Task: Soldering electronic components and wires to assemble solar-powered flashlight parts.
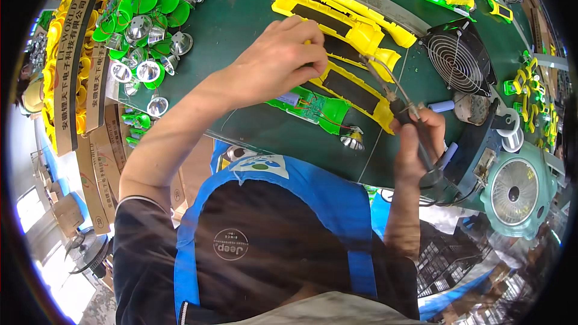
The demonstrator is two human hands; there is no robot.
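My right hand [421,138] grips the dark handle of a soldering iron [400,105], which has a thin metal tube running along its shaft. The tip points up and left over several yellow plastic shells [289,0] lined with dark strips. Above those shells my left hand [289,54] is closed, fingers curled and pressed together; what they pinch is hidden. Just below it, a green flashlight housing [334,114] lies on the green bench, partly under a yellow shell. It shows a green circuit board [309,105], with wires leading to a silver reflector [353,139].
Green lamp parts with silver reflectors [147,71] are heaped at the left, beside cardboard boxes [78,54] and yellow parts. A black square fan [454,57], a wire spool [512,129] and a teal fan [513,192] stand right. Purple cylinders [441,106] lie near my right hand.
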